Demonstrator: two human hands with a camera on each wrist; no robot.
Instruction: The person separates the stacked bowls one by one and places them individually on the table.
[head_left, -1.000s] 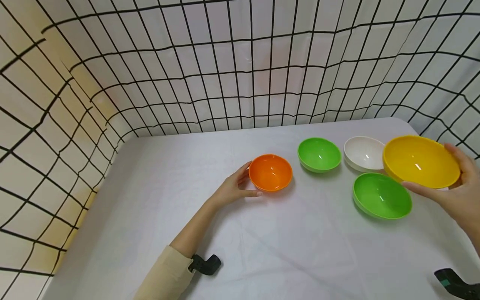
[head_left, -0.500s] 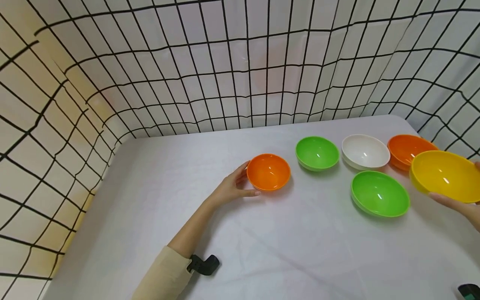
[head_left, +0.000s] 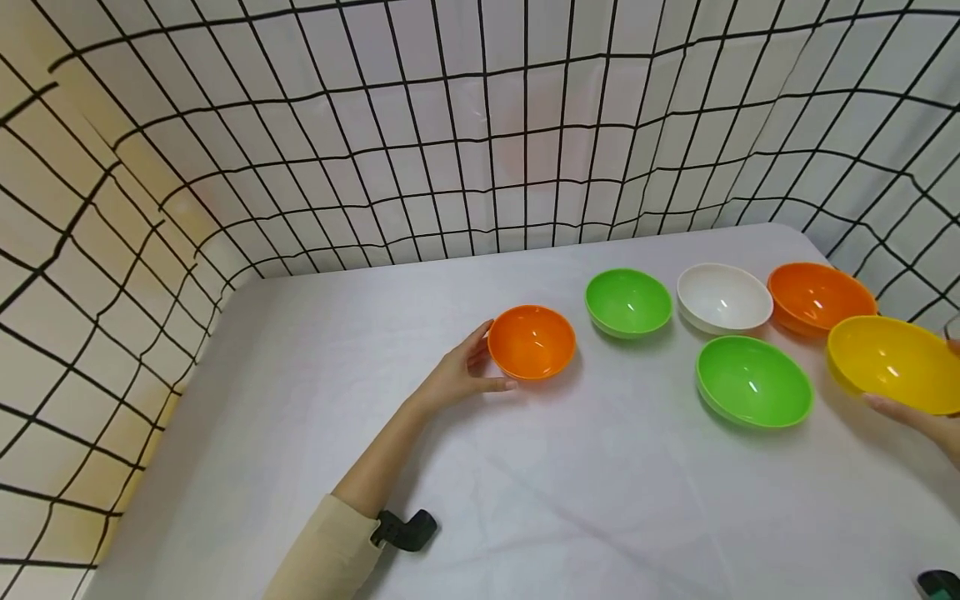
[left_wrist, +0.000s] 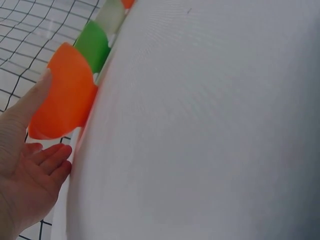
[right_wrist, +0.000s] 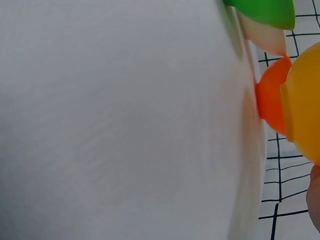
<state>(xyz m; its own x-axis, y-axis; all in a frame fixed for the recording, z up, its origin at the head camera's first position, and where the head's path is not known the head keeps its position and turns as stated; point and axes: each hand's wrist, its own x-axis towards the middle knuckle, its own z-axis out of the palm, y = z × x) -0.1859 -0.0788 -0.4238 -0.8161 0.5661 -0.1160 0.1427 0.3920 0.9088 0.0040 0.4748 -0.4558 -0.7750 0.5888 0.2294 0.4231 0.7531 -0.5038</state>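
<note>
My left hand (head_left: 477,367) lies on the white table (head_left: 525,500), its thumb and relaxed fingers touching the left side of a small orange bowl (head_left: 532,342). The left wrist view has the thumb lying along that orange bowl (left_wrist: 62,97) and the other fingers (left_wrist: 50,157) loose beneath it. At the right edge, my right hand (head_left: 918,417) grips a yellow bowl (head_left: 892,362) just above the table, fingers under it; most of the hand is out of frame. In the right wrist view, the yellow bowl (right_wrist: 302,115) fills the right edge.
A small green bowl (head_left: 627,302), a white bowl (head_left: 723,297) and a second orange bowl (head_left: 821,297) stand in a row at the back right. A larger green bowl (head_left: 753,381) sits in front of them. Black netting (head_left: 480,125) walls the table's far and left sides.
My right hand has carried the yellow bowl right and down, uncovering the orange bowl at the back right. The left hand has stayed on the small orange bowl.
</note>
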